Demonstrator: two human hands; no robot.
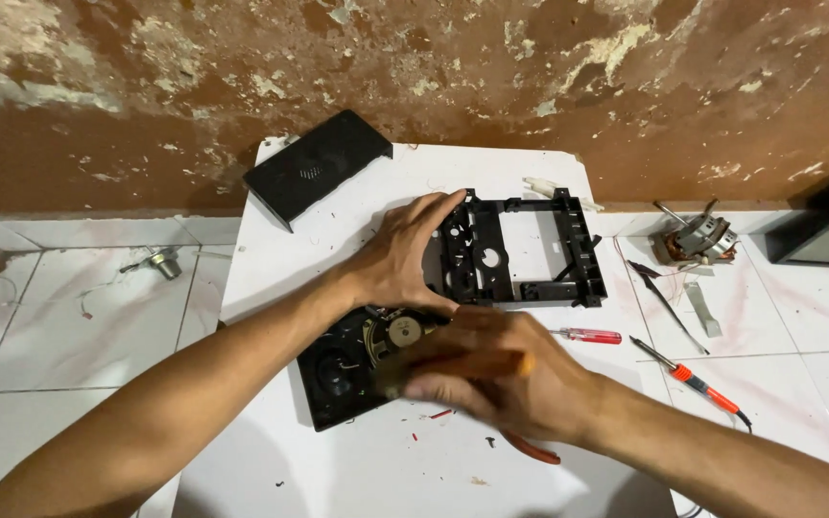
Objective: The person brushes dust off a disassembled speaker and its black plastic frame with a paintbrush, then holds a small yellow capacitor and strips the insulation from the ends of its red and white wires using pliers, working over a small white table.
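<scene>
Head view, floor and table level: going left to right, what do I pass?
Small motor on the floor tiles → black cover panel → left hand → black plastic frame → red-handled screwdriver → orange-handled tool, with the copper-wound motor above it.

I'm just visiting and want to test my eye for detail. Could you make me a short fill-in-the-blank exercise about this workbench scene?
1. The left hand rests on a black plastic ____ with a rectangular opening in its middle.
2. The small screwdriver lying beside the right hand has a ____ handle.
3. The black cover at the table's far corner leans against the ____.

Missing words: frame; red; wall
</scene>
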